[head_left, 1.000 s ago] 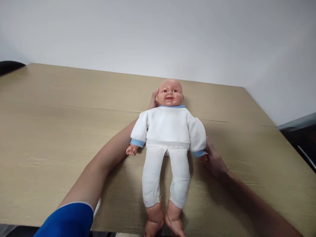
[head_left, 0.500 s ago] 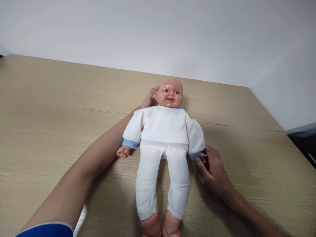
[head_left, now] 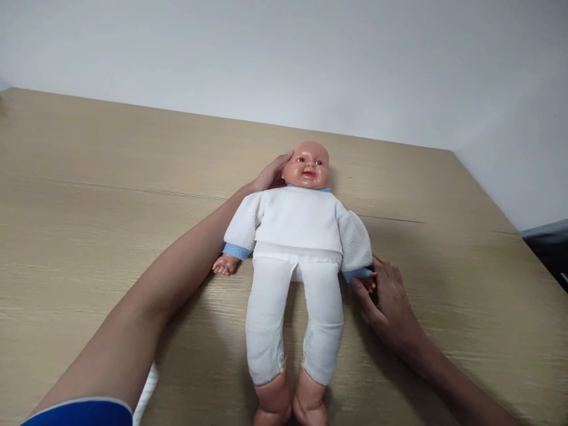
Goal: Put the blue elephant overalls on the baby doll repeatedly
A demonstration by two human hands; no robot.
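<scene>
A baby doll (head_left: 297,228) in a white top with blue cuffs and white trousers lies on its back on the wooden table (head_left: 89,195), head away from me. My left hand (head_left: 271,174) cups the side of the doll's head, fingers curved against it. My right hand (head_left: 385,299) pinches the doll's small hand at the blue cuff beside its hip.
A white wall stands behind the table. The table's right edge runs diagonally, with a dark object (head_left: 550,254) beyond it. A bit of white cloth (head_left: 146,387) shows under my left forearm at the near edge.
My left hand has slid further onto the side of the doll's head. My right hand has closed on the doll's hand. The view has shifted slightly.
</scene>
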